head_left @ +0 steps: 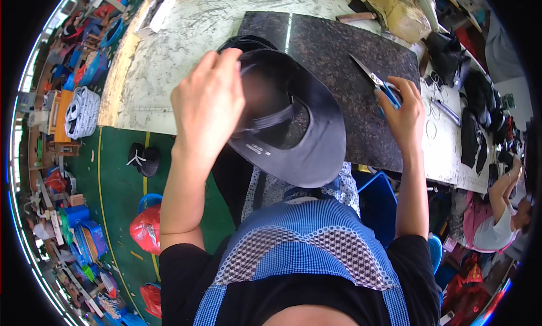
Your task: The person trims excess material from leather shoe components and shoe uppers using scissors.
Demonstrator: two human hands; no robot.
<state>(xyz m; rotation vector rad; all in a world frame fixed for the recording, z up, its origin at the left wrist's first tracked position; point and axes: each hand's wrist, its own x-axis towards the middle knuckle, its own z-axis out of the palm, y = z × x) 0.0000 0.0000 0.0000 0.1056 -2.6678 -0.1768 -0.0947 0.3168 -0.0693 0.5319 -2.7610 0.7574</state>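
My left hand (209,100) has its fingers closed on the upper left edge of a black, smooth, leather-like piece (322,128). The piece is broad and curved, with an oval opening, a band across its inside and small pale marks near its lower edge. It is held up over the near side of the table; its exact kind is unclear. To the right, my right hand (405,111) is closed around the blue handles of a pair of scissors (374,78). The blades point up and left, apart from the black piece.
A dark speckled slab (361,122) lies on the worn white table (192,43). A wooden-handled tool (357,17) rests at the back. Black pieces (477,111) and a slim metal tool (446,111) lie to the right. Another person (497,213) sits at the far right.
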